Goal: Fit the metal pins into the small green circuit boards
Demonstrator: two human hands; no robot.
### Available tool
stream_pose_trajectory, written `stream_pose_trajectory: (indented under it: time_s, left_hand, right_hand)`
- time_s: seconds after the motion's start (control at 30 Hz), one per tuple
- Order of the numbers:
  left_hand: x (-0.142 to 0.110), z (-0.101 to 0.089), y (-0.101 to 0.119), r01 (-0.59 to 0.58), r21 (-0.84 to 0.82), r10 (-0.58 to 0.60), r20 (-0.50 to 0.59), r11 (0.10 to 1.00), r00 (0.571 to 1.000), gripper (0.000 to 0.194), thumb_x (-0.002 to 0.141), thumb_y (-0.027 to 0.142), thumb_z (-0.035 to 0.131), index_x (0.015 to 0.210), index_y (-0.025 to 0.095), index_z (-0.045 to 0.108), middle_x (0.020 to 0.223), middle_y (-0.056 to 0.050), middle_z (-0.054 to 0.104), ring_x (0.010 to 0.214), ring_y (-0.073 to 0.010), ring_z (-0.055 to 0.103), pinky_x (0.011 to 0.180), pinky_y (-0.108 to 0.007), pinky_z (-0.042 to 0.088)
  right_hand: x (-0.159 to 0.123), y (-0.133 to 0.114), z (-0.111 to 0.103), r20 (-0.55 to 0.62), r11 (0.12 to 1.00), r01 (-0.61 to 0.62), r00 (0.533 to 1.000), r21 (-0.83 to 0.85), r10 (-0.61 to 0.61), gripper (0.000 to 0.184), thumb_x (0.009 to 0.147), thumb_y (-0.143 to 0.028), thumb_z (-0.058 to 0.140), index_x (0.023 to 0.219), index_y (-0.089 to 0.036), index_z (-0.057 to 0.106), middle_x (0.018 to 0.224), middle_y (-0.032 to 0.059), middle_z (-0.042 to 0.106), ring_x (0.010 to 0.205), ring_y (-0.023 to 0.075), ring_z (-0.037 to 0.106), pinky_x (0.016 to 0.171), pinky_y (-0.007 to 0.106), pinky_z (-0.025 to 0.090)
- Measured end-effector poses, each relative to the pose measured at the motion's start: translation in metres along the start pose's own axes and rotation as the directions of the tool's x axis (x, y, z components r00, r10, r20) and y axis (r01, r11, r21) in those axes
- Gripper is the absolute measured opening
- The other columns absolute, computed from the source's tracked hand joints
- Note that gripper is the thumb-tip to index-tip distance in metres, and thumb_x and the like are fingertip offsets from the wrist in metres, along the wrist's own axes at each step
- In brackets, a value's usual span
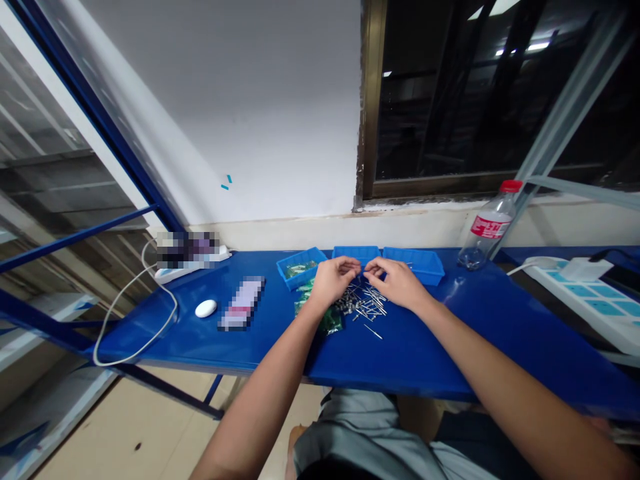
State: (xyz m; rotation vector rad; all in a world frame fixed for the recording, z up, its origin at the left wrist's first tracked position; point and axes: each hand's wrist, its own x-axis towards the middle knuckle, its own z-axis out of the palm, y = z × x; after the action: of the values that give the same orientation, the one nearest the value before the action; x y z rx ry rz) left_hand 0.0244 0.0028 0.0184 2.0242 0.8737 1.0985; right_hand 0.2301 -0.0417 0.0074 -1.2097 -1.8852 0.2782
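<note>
My left hand (336, 279) and my right hand (395, 281) hover close together over the blue table, with a small gap between their fingertips. The fingers of both are bent into a pinch, and anything in them is too small to make out. Just below lies a loose pile of thin silver metal pins (373, 303) that look like blind rivets. One single pin (373, 331) lies apart, nearer the front edge. Green plastic bags (330, 321) lie beside the pile, partly hidden by my left hand and forearm.
Behind my hands stand a left blue bin (287, 277) with small packets, a middle blue bin (356, 252) and a right blue bin (425, 267). A bottle (487, 230) and power strip (595, 293) are at right. A phone (243, 303), white case (205, 308) and cable (140, 353) lie left.
</note>
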Motion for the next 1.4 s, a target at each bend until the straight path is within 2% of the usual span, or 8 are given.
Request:
stream_pose_trajectory:
  time_s: [0.17,0.4,0.6,0.8,0.9,1.03,1.2,1.4]
  left_hand:
    - [0.001,0.001,0.000,0.046,-0.217,-0.055,-0.032,0.975,0.998,0.017,0.086,0.019,0.077,0.102,0.013,0.076,0.099,-0.011,0.082,0.092,-0.0213,0.079,0.093,-0.037,0.063]
    - [0.003,0.001,0.001,0.084,-0.315,-0.099,-0.032,0.945,0.995,0.025,0.080,0.028,0.085,0.098,0.013,0.077,0.096,-0.012,0.082,0.090,-0.0223,0.078,0.091,-0.037,0.063]
    - [0.000,0.001,0.004,0.063,-0.221,-0.070,-0.025,0.973,0.997,0.038,0.086,0.041,0.082,0.112,0.014,0.075,0.103,-0.014,0.081,0.095,-0.0237,0.078,0.089,-0.035,0.063]
    - [-0.003,0.002,0.003,0.179,-0.139,-0.163,0.120,0.974,0.979,0.053,0.095,0.060,0.066,0.121,0.014,0.073,0.085,-0.010,0.080,0.074,-0.0229,0.078,0.070,-0.033,0.063]
    - [-0.002,0.004,0.000,0.188,-0.212,-0.152,0.175,0.959,0.973,0.049,0.095,0.055,0.067,0.117,0.013,0.076,0.091,-0.012,0.081,0.084,-0.0242,0.080,0.077,-0.034,0.065]
    - [0.000,0.003,-0.004,0.182,-0.242,-0.160,0.108,0.953,0.981,0.032,0.092,0.036,0.075,0.112,0.012,0.077,0.100,-0.012,0.082,0.085,-0.0221,0.079,0.082,-0.035,0.066]
    - [0.001,-0.001,-0.005,0.147,-0.161,-0.145,0.027,0.976,0.989,0.021,0.090,0.021,0.071,0.109,0.014,0.078,0.098,-0.010,0.083,0.089,-0.0216,0.079,0.088,-0.037,0.065]
    - [-0.001,-0.001,-0.007,0.086,-0.004,-0.086,0.040,0.996,0.996,0.023,0.091,0.025,0.070,0.110,0.018,0.079,0.101,-0.008,0.083,0.096,-0.0233,0.079,0.091,-0.037,0.064]
  right_hand:
    - [-0.001,-0.002,0.009,-0.025,0.989,-0.058,0.998,0.133,0.062,0.011,0.090,-0.033,0.067,0.096,-0.024,0.070,0.090,0.0044,0.076,0.079,0.0201,0.071,0.066,0.032,0.054]
    - [0.000,0.000,0.011,-0.019,0.945,-0.146,0.987,0.292,0.158,0.014,0.082,-0.032,0.071,0.090,-0.024,0.064,0.089,0.0040,0.074,0.077,0.0187,0.070,0.066,0.031,0.055]
    - [0.002,-0.001,0.011,0.015,0.921,-0.163,0.986,0.353,0.169,0.030,0.075,-0.022,0.066,0.105,-0.022,0.061,0.081,-0.0009,0.067,0.063,0.0132,0.061,0.065,0.029,0.053]
    - [0.001,-0.003,0.007,-0.037,0.932,-0.203,0.974,0.301,0.224,0.016,0.084,-0.033,0.068,0.096,-0.022,0.067,0.081,0.0018,0.073,0.071,0.0169,0.069,0.068,0.030,0.052]
    - [0.001,-0.004,0.007,-0.073,0.946,-0.184,0.975,0.266,0.210,0.015,0.086,-0.035,0.070,0.093,-0.022,0.069,0.085,0.0038,0.076,0.076,0.0195,0.071,0.067,0.030,0.053]
    - [0.000,-0.006,0.009,-0.125,0.988,-0.093,0.986,0.124,0.109,0.012,0.088,-0.033,0.070,0.091,-0.022,0.073,0.083,0.0046,0.075,0.074,0.0197,0.069,0.068,0.033,0.054]
    - [0.000,-0.010,0.008,-0.103,0.996,-0.053,0.993,0.071,0.060,0.015,0.091,-0.029,0.065,0.096,-0.023,0.077,0.091,0.0063,0.077,0.077,0.0208,0.070,0.069,0.034,0.055]
    - [0.001,-0.005,0.009,-0.100,0.998,-0.054,0.993,0.026,0.056,0.012,0.086,-0.024,0.065,0.093,-0.023,0.075,0.086,0.0036,0.075,0.069,0.0175,0.064,0.069,0.033,0.053]
